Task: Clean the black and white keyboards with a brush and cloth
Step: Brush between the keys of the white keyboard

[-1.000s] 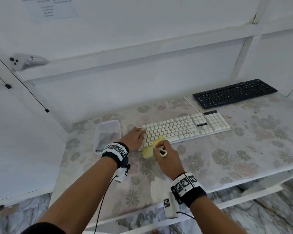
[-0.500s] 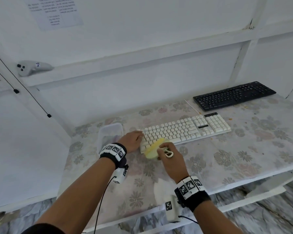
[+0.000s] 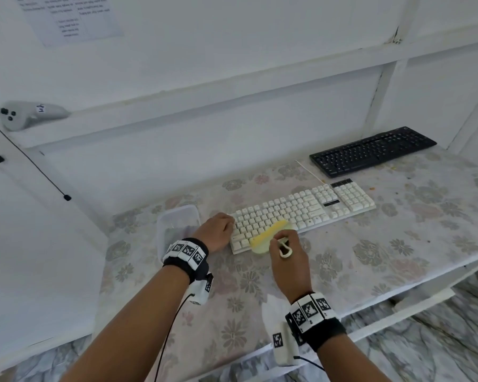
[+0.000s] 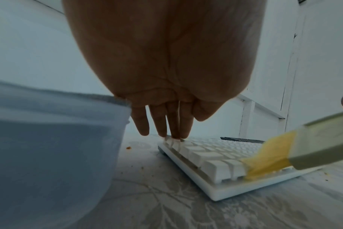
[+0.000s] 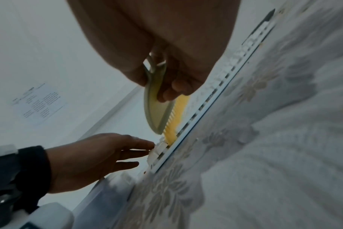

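The white keyboard (image 3: 304, 210) lies slanted across the middle of the flowered table. My right hand (image 3: 286, 255) grips a pale brush with yellow bristles (image 3: 268, 234), and the bristles rest on the keys at the keyboard's near left part. In the right wrist view the brush (image 5: 159, 106) hangs from my curled fingers onto the key row. My left hand (image 3: 218, 230) lies with straight fingers (image 4: 172, 124) touching the keyboard's left end (image 4: 186, 148). The black keyboard (image 3: 370, 151) sits at the far right by the wall. No cloth can be made out.
A clear plastic tub (image 3: 177, 227) stands just left of my left hand, close beside it in the left wrist view (image 4: 49, 139). A white controller (image 3: 31, 114) lies on the wall ledge. Crumbs dot the tablecloth (image 3: 398, 244). The table's front edge runs below my wrists.
The brush has slid rightward and up along the white keyboard's lower rows. My left hand stays at the keyboard's left end. The head view has tilted a little.
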